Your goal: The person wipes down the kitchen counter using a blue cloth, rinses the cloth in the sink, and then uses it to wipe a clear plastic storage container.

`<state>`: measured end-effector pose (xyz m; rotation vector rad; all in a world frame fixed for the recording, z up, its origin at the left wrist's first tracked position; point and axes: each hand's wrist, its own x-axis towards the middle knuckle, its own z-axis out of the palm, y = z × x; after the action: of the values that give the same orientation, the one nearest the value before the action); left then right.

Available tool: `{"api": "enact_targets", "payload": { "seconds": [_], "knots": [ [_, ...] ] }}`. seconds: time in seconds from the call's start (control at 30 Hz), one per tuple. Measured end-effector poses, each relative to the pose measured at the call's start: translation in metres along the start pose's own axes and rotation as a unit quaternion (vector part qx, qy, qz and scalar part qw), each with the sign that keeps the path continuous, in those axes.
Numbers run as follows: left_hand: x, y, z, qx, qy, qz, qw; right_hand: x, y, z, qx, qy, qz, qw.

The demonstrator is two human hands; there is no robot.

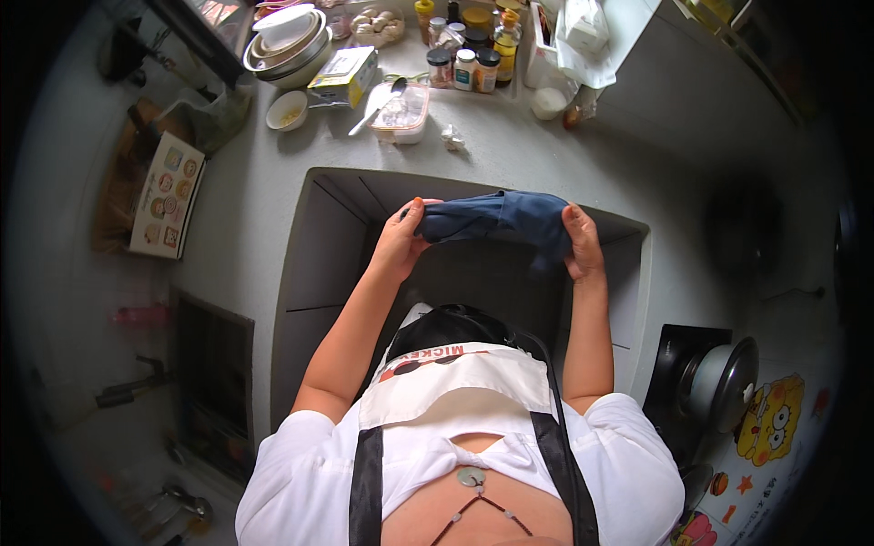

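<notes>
A dark blue cloth [492, 215] is stretched sideways between my two hands, above the recess in the grey counter. My left hand [398, 240] grips its left end, with the thumb on top. At the other end, my right hand [584, 242] pinches the cloth with the thumb uppermost. The fabric is bunched into folds on the left and spreads wider on the right, where a loose part hangs down, slightly blurred. What lies inside the folds is hidden.
On the far counter stand stacked bowls [289, 50], a small bowl [288, 111], a yellow-grey box [344, 76], a plastic container [401, 116] with a spoon [381, 105] on its lid, and several jars [464, 69]. A lidded pot [719, 387] sits on a black stove at right.
</notes>
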<state>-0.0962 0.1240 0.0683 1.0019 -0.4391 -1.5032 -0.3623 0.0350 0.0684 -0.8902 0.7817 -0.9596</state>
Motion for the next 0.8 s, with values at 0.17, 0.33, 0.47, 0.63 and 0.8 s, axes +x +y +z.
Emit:
{"api": "enact_targets", "payload": {
  "seconds": [0.17,0.33,0.47,0.63,0.8],
  "knots": [
    [0.039,-0.01,0.012,0.029,-0.033,-0.04,0.998,0.005,-0.007,-0.039,0.016,0.045,-0.006,0.999],
    [0.082,-0.018,0.016,0.186,-0.039,-0.023,0.981,0.031,-0.016,-0.055,-0.08,0.176,-0.083,0.978],
    [0.117,-0.011,0.012,0.178,-0.053,-0.019,0.982,0.066,-0.017,-0.064,-0.107,0.179,-0.094,0.974],
    [0.166,-0.006,-0.012,0.303,-0.006,0.082,0.949,0.104,-0.054,-0.027,0.027,0.105,-0.058,0.992],
    [0.205,-0.005,-0.014,0.675,0.033,0.275,0.684,0.13,-0.075,-0.036,-0.127,0.129,-0.086,0.98]
  ]
}}
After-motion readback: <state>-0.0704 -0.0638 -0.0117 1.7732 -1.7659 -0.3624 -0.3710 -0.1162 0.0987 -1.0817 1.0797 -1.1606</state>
